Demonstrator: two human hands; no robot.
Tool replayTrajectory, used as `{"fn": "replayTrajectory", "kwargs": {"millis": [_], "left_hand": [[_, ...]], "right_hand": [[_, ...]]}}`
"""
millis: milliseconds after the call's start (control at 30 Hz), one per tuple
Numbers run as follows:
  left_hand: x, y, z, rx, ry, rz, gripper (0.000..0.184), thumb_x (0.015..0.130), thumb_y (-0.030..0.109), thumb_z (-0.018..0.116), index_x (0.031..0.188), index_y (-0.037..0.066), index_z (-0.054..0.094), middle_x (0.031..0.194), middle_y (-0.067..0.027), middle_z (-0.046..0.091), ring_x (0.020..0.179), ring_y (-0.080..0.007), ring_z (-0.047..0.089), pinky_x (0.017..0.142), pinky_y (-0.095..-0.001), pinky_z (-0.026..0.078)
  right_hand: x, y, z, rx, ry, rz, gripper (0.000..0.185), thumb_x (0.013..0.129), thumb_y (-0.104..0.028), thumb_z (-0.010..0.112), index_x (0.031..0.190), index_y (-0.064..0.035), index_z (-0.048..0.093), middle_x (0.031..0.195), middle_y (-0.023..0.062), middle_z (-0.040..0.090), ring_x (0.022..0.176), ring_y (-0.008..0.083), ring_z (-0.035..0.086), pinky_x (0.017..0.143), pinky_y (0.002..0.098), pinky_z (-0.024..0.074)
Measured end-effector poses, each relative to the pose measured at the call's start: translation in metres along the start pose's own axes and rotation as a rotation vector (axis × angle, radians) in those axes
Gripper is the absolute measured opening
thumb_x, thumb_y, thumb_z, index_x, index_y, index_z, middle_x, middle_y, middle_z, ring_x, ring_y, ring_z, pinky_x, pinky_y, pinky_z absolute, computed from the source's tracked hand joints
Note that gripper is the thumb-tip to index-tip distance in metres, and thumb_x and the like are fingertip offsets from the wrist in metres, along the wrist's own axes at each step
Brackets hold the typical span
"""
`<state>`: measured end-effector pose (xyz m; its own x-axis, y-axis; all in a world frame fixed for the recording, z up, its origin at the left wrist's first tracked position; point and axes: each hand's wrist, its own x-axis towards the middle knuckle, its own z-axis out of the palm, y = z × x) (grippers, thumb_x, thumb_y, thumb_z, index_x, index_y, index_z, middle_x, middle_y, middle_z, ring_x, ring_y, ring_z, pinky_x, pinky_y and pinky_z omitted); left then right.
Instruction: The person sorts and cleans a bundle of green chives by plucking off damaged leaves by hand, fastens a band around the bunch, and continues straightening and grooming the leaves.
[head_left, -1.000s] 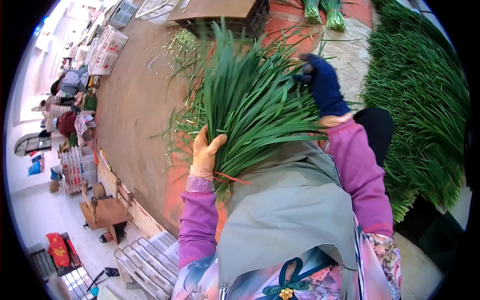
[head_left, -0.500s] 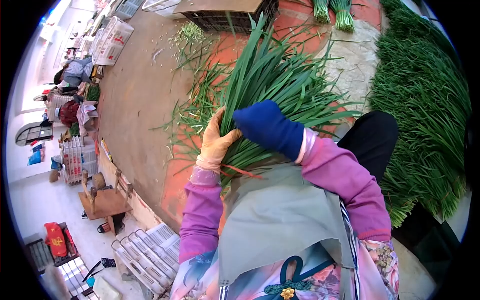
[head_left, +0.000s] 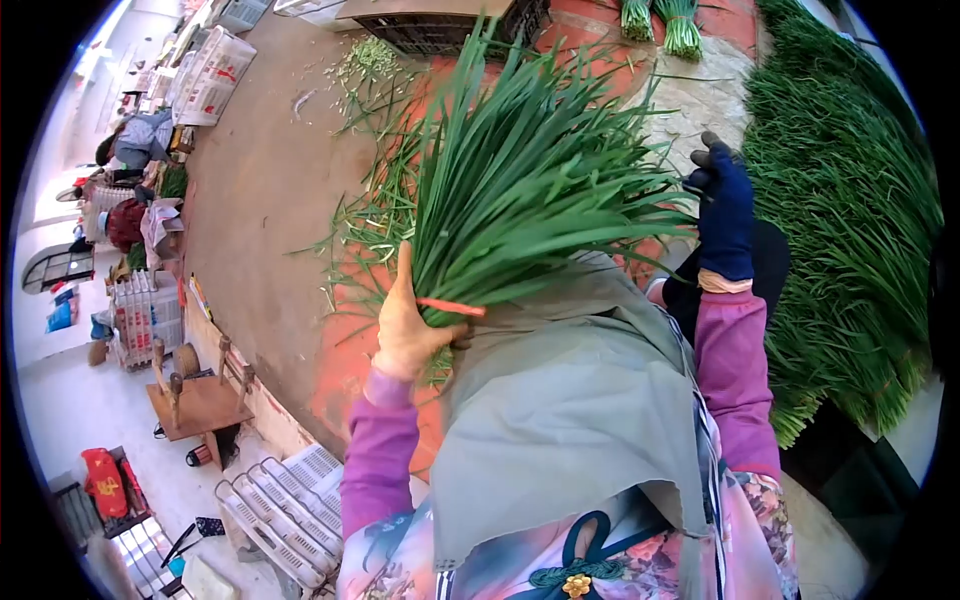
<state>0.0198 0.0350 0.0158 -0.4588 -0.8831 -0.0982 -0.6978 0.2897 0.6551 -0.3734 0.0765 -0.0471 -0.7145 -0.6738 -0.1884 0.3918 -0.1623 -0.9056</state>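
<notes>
We've got a bunch of greens (head_left: pixel 540 180) in the left hand (head_left: pixel 405 325), held up just past the top edge of the apron (head_left: pixel 570 420); that grip is closed round the stem end, thumb up, leaves fanning away from it. Red strip (head_left: pixel 452 307) lies across the stems right at the grip; can't tell if it goes all the way round. Right hand (head_left: pixel 726 210), dark blue glove, holds nothing that we can see: grip released, fingers loosely curled, just beside the leaf tips and near the dark knee (head_left: pixel 768 265); contact with the tips, can't tell. Step in hand, our read: steadying the bunch by its stems with the strip in place. Working that strip would call for a firm left grip and the right hand reaching in over the fanned leaves without bending them. Edges: big pile of greens (head_left: pixel 840 220) bounds the right side, its left edge near the right hand, so little room outward there. Low crate (head_left: pixel 430 38) sits beyond the upper leaf tips. Most open room is the brown floor (head_left: pixel 255 230) to the left, past the loose scraps (head_left: pixel 385 205). Pale sheet (head_left: pixel 705 95) leaves a gap between bunch and pile.
</notes>
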Motion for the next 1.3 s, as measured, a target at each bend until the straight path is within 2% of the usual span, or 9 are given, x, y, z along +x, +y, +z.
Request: {"fn": "replayTrajectory", "kwargs": {"millis": [167,300,433,667,767,933,967,1067,1300], "left_hand": [[0.032,-0.021,-0.047,-0.766,-0.299,-0.238,0.078,0.056,-0.002,0.066,0.128,-0.001,0.037,0.109,-0.0111,0.057,0.099,-0.0242,0.056,0.087,-0.0342,0.045],[0.018,-0.015,-0.066,-1.351,-0.434,-0.596,0.059,0.07,0.007,0.056,0.126,-0.001,0.04,0.111,-0.0119,0.056,0.1,-0.0242,0.056,0.089,-0.0364,0.045],[0.027,-0.049,-0.031,-0.82,-0.37,-0.548,0.062,0.072,0.011,0.062,0.128,0.001,0.037,0.117,-0.0092,0.053,0.104,-0.0221,0.052,0.092,-0.0354,0.042],[0.075,-0.003,-0.008,-0.83,-0.139,-0.339,0.092,0.067,0.003,0.071,0.14,0.007,0.015,0.124,-0.0118,0.046,0.104,-0.0209,0.051,0.088,-0.0315,0.043],[0.092,-0.006,0.0,-0.76,-0.066,-0.316,0.07,0.07,0.008,0.072,0.128,0.001,0.034,0.11,-0.0114,0.056,0.091,-0.0203,0.057,0.079,-0.0303,0.048],[0.09,0.017,-0.003,-0.892,0.056,-0.603,0.039,0.075,0.007,0.065,0.109,-0.004,0.049,0.094,-0.0113,0.061,0.08,-0.0208,0.06,0.07,-0.0315,0.051],[0.086,0.014,0.002,-0.909,0.092,-0.548,0.033,0.078,0.013,0.061,0.103,-0.006,0.052,0.093,-0.0141,0.061,0.077,-0.0235,0.061,0.068,-0.0328,0.052],[0.075,0.016,0.003,-1.018,0.118,-0.509,0.031,0.077,0.011,0.061,0.102,-0.005,0.053,0.091,-0.0149,0.061,0.076,-0.0243,0.061,0.068,-0.0338,0.052],[0.065,-0.013,0.006,-0.994,0.353,-0.536,0.023,0.077,0.012,0.059,0.096,-0.002,0.056,0.085,-0.0119,0.063,0.07,-0.0222,0.062,0.065,-0.0333,0.053]], "right_hand": [[-0.009,-0.006,-0.003,-0.13,-0.017,0.016,0.032,0.089,-0.023,0.05,0.113,-0.0019,0.054,0.079,0.0028,0.058,0.059,0.0072,0.047,0.056,0.0227,0.044],[-0.007,0.0,-0.039,-0.101,0.032,0.033,0.034,0.086,-0.024,0.052,0.111,-0.001,0.054,0.081,0.0054,0.059,0.057,0.0087,0.049,0.054,0.0236,0.0446],[-0.027,0.011,-0.049,-0.133,0.032,0.125,0.033,0.086,-0.023,0.051,0.11,-0.0014,0.055,0.078,0.0047,0.059,0.058,0.008,0.049,0.055,0.0228,0.0444],[-0.036,0.023,-0.031,-0.271,-0.197,0.179,0.028,0.087,-0.021,0.05,0.107,-0.002,0.056,0.074,0.0034,0.058,0.056,0.008,0.049,0.053,0.0216,0.0421],[-0.055,0.026,-0.005,-0.338,-0.306,0.23,0.019,0.088,-0.018,0.052,0.101,-0.0067,0.059,0.071,0.0,0.058,0.057,0.0079,0.052,0.051,0.0205,0.0413],[-0.106,0.013,0.074,-1.037,-0.935,-0.917,0.03,0.073,-0.021,0.061,0.102,-0.0124,0.059,0.085,0.0071,0.061,0.076,0.0234,0.06,0.064,0.0347,0.0484],[-0.114,0.009,0.096,-0.92,-0.852,-1.276,0.038,0.072,-0.022,0.057,0.109,-0.0141,0.054,0.089,0.0054,0.059,0.084,0.0213,0.058,0.068,0.0381,0.0467],[-0.112,0.009,0.134,-1.057,-0.752,-1.531,0.038,0.072,-0.022,0.055,0.109,-0.0136,0.054,0.09,0.0053,0.056,0.087,0.0194,0.056,0.068,0.0403,0.0449],[-0.113,0.051,0.124,-1.242,-1.251,-1.058,0.033,0.073,-0.016,0.051,0.105,-0.0075,0.053,0.07,0.0033,0.051,0.065,0.021,0.055,0.055,0.0366,0.0445]]}}
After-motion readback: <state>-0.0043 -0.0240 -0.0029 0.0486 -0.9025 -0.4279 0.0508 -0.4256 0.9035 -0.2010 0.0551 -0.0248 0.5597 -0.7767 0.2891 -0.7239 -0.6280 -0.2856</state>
